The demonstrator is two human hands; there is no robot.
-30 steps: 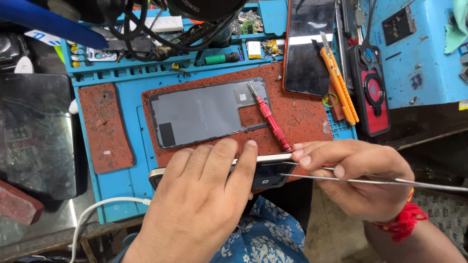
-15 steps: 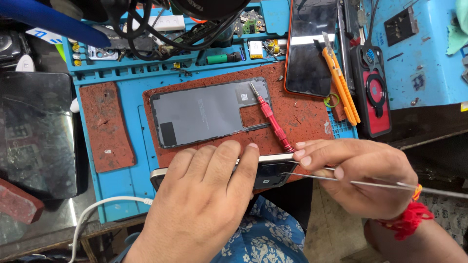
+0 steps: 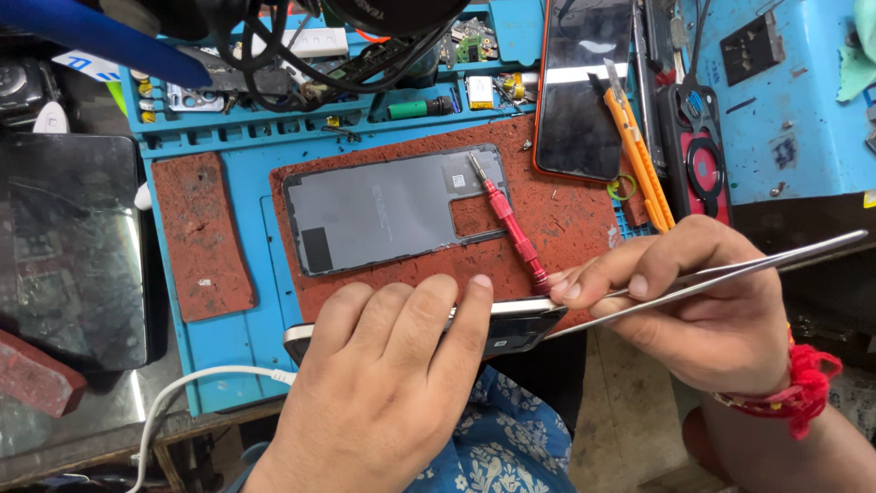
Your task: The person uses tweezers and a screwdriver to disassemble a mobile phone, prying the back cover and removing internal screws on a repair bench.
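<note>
Phone point(image 3: 511, 329), dark-bodied with a pale edge, sits at the near edge of the blue work mat point(image 3: 228, 338), held edge-up just in front of the red pad point(image 3: 566, 228). Left hand point(image 3: 383, 383) lies palm-down over it, wrist toward the wearer, four fingers laid flat across the upper edge; grip closed on the phone. Right hand point(image 3: 703, 310) comes in from the right, wrist bearing a red thread band point(image 3: 803, 383). Thumb and forefinger pinch a pair of long metal tweezers point(image 3: 730, 269); grip closed on them. Tweezer shaft runs up and right past the knuckles; its tip meets the phone's right end, the exact contact point hidden by the fingertips. On the red pad beyond lie a grey back cover point(image 3: 383, 210) and a red screwdriver point(image 3: 511, 228), its tip resting on the cover's corner. Second phone point(image 3: 584, 91) lies screen-up farther back, an orange utility knife point(image 3: 639, 155) beside it.
</note>
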